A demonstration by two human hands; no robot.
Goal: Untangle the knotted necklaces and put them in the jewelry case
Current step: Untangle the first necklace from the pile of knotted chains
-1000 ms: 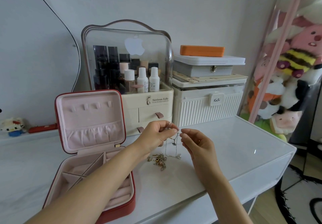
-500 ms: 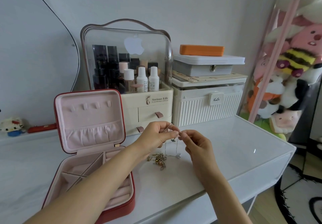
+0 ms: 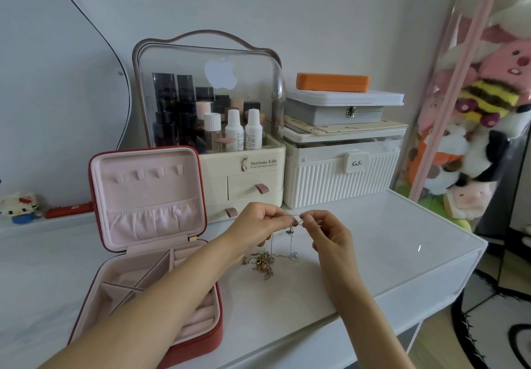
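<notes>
A red jewelry case (image 3: 149, 225) with pink lining stands open at the left of the white table; its tray compartments look empty. My left hand (image 3: 255, 226) and my right hand (image 3: 327, 232) are held close together above the table, each pinching a thin silver necklace chain (image 3: 290, 235) between thumb and fingers. Loops of that chain hang down from my fingers. Below them a tangled heap of gold and silver necklaces (image 3: 263, 262) lies on the table, joined to the hanging chain.
Behind my hands stand a cream cosmetics organizer (image 3: 230, 144) with a clear dome and a white ribbed storage box (image 3: 342, 167) topped by a grey box and an orange case (image 3: 333, 82). A net of plush toys (image 3: 474, 127) hangs at the right. The table edge (image 3: 431, 291) runs near right.
My two hands have drawn closer together, and the right hand has risen to the height of the left. The chain between them is shorter; the tangled heap stays on the table.
</notes>
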